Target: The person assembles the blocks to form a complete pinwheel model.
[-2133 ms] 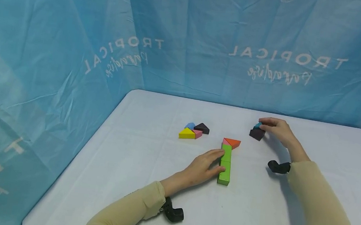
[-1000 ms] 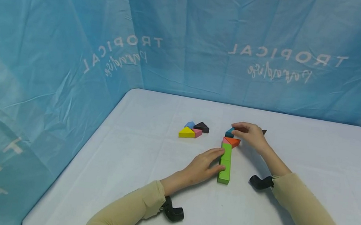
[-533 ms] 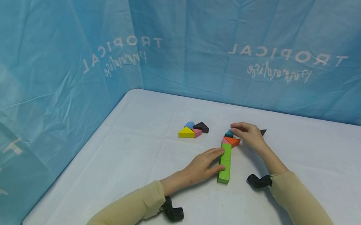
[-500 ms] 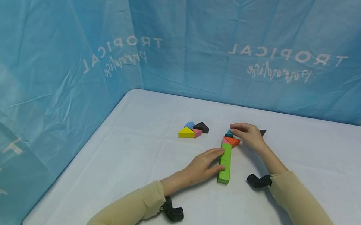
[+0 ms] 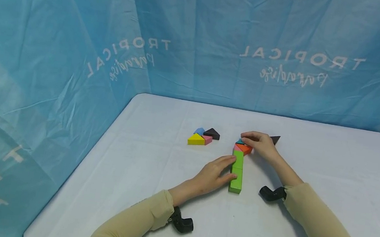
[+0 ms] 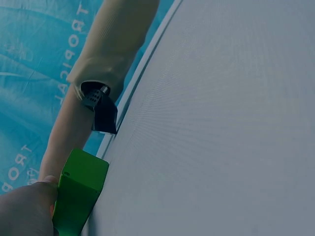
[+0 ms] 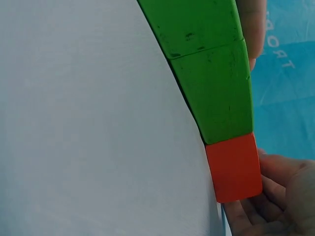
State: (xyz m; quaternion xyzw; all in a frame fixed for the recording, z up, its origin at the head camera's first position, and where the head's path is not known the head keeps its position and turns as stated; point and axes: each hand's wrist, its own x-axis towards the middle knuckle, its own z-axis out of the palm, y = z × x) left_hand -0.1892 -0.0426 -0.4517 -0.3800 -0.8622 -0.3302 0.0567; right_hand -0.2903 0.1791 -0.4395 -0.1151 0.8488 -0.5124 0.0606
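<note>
Two green blocks (image 5: 236,182) lie end to end in a line on the white table. My left hand (image 5: 210,177) rests against their left side, fingers fairly straight, with the thumb at the nearer block. Beyond them, a small pink block (image 5: 236,148) and an orange triangular block (image 5: 246,149) sit side by side. My right hand (image 5: 260,144) pinches a teal block (image 5: 239,141) right behind those two, partly covered by its fingers. In the right wrist view, the orange block (image 7: 234,167) meets the end of the green row, the right-hand fingers behind it.
Left of the row, a cluster holds a yellow triangle (image 5: 196,139), a pink block (image 5: 207,139), a blue block (image 5: 200,131) and a black triangle (image 5: 212,133). A dark block (image 5: 275,139) shows partly behind the right hand. A blue curtain (image 5: 199,40) hangs behind the table.
My right hand has brought the teal block left from beside the dark block, then nearer, up to the orange and pink blocks. The left hand has stayed at the green blocks.
</note>
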